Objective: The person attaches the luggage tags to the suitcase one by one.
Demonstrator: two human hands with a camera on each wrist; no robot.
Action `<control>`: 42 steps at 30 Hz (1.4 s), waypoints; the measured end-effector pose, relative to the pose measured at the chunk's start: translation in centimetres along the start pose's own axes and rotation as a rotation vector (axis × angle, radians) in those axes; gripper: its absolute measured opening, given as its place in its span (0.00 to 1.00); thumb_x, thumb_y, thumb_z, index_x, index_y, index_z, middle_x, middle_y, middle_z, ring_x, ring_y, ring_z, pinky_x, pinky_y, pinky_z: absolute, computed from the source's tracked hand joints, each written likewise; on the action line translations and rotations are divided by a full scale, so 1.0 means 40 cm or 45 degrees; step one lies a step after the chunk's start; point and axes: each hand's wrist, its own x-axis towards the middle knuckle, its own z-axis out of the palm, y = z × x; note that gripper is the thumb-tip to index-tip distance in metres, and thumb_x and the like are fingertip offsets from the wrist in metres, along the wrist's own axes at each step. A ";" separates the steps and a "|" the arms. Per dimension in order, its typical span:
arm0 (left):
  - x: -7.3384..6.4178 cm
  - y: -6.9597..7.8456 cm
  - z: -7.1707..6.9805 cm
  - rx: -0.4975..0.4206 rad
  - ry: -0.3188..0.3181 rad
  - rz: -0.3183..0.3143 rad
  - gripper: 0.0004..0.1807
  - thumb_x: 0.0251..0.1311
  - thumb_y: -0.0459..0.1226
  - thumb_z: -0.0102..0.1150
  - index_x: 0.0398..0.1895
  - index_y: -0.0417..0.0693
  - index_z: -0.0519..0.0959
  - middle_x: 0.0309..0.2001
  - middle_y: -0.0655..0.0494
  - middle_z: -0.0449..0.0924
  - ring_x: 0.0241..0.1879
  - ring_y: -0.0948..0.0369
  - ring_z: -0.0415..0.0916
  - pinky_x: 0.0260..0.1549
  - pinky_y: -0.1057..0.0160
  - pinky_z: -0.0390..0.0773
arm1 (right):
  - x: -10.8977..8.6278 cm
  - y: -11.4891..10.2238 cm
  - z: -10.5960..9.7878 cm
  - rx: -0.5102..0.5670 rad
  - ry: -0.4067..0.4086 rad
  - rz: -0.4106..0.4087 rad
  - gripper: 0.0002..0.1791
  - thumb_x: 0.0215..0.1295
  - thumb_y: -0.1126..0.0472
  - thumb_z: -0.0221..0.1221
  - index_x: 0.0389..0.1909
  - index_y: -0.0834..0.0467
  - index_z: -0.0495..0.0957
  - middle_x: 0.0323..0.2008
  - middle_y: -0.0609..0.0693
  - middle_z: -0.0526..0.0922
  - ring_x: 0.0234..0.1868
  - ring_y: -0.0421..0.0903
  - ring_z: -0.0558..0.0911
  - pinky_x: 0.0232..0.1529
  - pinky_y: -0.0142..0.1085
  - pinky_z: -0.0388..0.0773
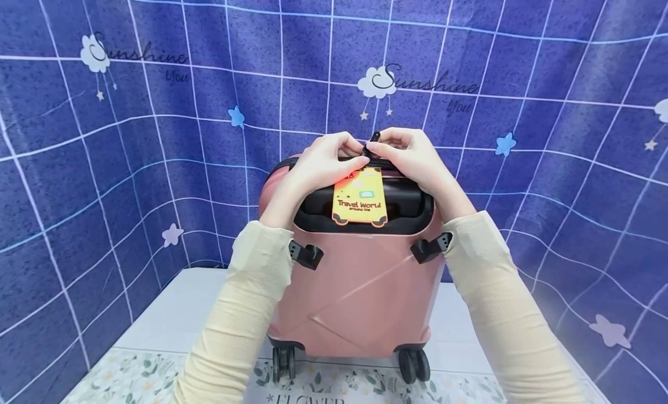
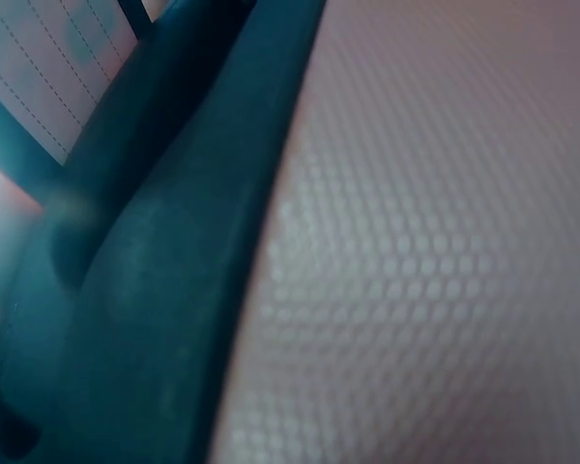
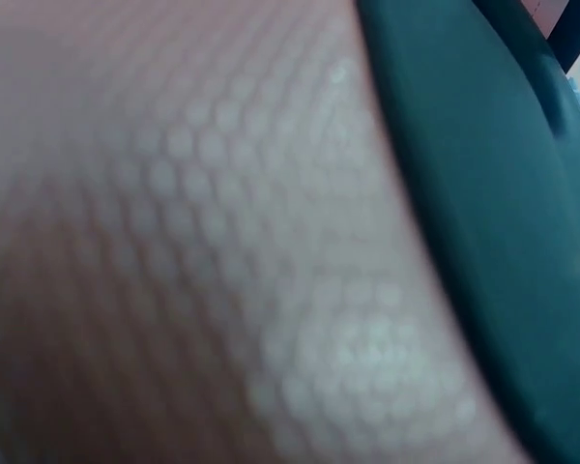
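Note:
A pink hard-shell suitcase [image 1: 360, 294] stands upright on its wheels, with a black recessed panel at its top. In front of that panel hangs a yellow luggage tag [image 1: 360, 198] reading "Travel World". Its short black strap [image 1: 376, 137] sticks up at the suitcase's top edge. My left hand [image 1: 325, 162] pinches the strap's lower part between thumb and fingers. Close beside it, my right hand [image 1: 412, 155] pinches the strap near its upper end. In the left wrist view, a lined white panel [image 2: 53, 72] marked "Tel" shows beside black trim. The fingertips partly hide the strap.
Black wrist-camera mounts [image 1: 307, 254] sit at both cuffs, close to the suitcase front. The suitcase's textured shell [image 3: 222, 242] fills much of the right wrist view. Behind hangs a blue gridded curtain [image 1: 198, 131]. A white surface [image 1: 172, 317] with a floral mat lies beneath.

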 end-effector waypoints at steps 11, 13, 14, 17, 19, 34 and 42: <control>-0.005 0.005 -0.005 0.035 -0.024 0.060 0.17 0.61 0.45 0.58 0.48 0.43 0.77 0.47 0.51 0.81 0.48 0.59 0.78 0.55 0.61 0.72 | -0.005 -0.009 0.002 -0.017 0.006 0.018 0.13 0.60 0.51 0.61 0.35 0.58 0.81 0.25 0.40 0.81 0.30 0.38 0.76 0.34 0.30 0.70; -0.009 0.009 -0.005 0.071 -0.036 0.080 0.18 0.62 0.45 0.57 0.49 0.43 0.76 0.49 0.50 0.80 0.50 0.59 0.77 0.57 0.61 0.71 | -0.007 -0.007 0.001 -0.020 0.009 0.024 0.13 0.61 0.51 0.61 0.35 0.58 0.81 0.25 0.40 0.81 0.30 0.39 0.76 0.35 0.30 0.70; -0.013 0.011 -0.006 0.093 -0.038 0.094 0.19 0.62 0.45 0.57 0.51 0.43 0.76 0.50 0.50 0.80 0.52 0.59 0.76 0.58 0.61 0.70 | -0.008 -0.006 0.001 -0.022 0.011 0.023 0.13 0.61 0.51 0.61 0.35 0.58 0.80 0.25 0.40 0.81 0.31 0.38 0.76 0.36 0.30 0.69; -0.037 0.018 -0.009 0.124 -0.002 0.148 0.20 0.63 0.43 0.56 0.54 0.43 0.74 0.54 0.49 0.78 0.56 0.57 0.74 0.60 0.61 0.69 | -0.009 -0.004 0.001 -0.011 0.011 0.019 0.13 0.61 0.52 0.61 0.34 0.58 0.80 0.25 0.41 0.81 0.30 0.39 0.75 0.35 0.30 0.69; -0.061 0.019 -0.013 0.096 0.068 0.203 0.19 0.63 0.41 0.57 0.54 0.42 0.74 0.54 0.48 0.77 0.57 0.56 0.73 0.60 0.61 0.69 | -0.011 -0.005 0.001 -0.001 0.008 0.018 0.13 0.61 0.52 0.61 0.34 0.59 0.80 0.26 0.42 0.81 0.30 0.41 0.75 0.35 0.30 0.69; -0.264 -0.034 0.052 0.013 0.614 0.768 0.13 0.56 0.23 0.51 0.41 0.40 0.81 0.42 0.50 0.82 0.47 0.57 0.77 0.53 0.63 0.72 | -0.008 -0.009 0.004 -0.021 -0.010 0.027 0.12 0.61 0.51 0.60 0.33 0.57 0.78 0.25 0.45 0.79 0.30 0.41 0.74 0.36 0.31 0.68; -0.289 -0.037 0.108 0.145 0.633 0.757 0.19 0.49 0.28 0.63 0.48 0.45 0.79 0.52 0.49 0.76 0.56 0.53 0.70 0.58 0.59 0.67 | -0.014 -0.011 0.002 -0.039 -0.024 0.018 0.14 0.61 0.49 0.60 0.35 0.57 0.79 0.27 0.45 0.80 0.33 0.43 0.75 0.38 0.33 0.69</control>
